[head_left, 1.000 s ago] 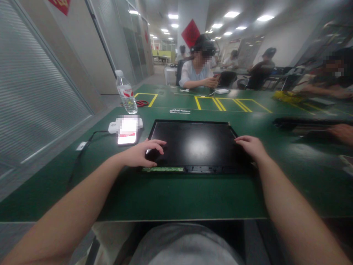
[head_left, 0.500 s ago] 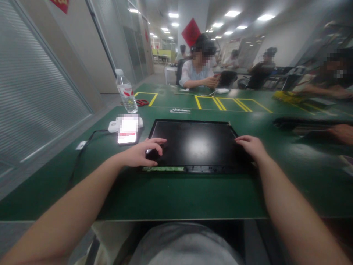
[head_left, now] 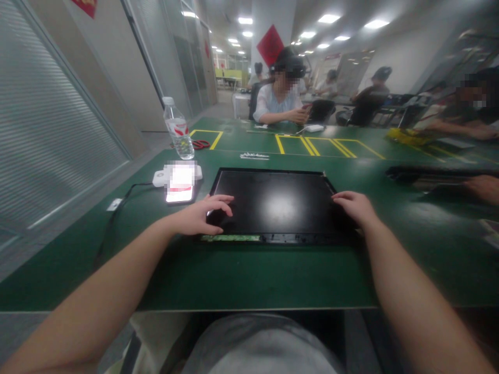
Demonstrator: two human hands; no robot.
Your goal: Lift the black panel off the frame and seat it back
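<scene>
"Presently, where lies the black panel [head_left: 278,205]?"

"Between the half-open left hand [head_left: 197,217] and loosely curled right hand [head_left: 357,209]; whether either grips is unclear. Uneven finger pressure could crack it."

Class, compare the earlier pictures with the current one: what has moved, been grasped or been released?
Nothing visibly moved; no grasp or release shows. The left hand stays at the left side of the black panel, the right hand at its right edge. Bottle and phone stay put.
</scene>
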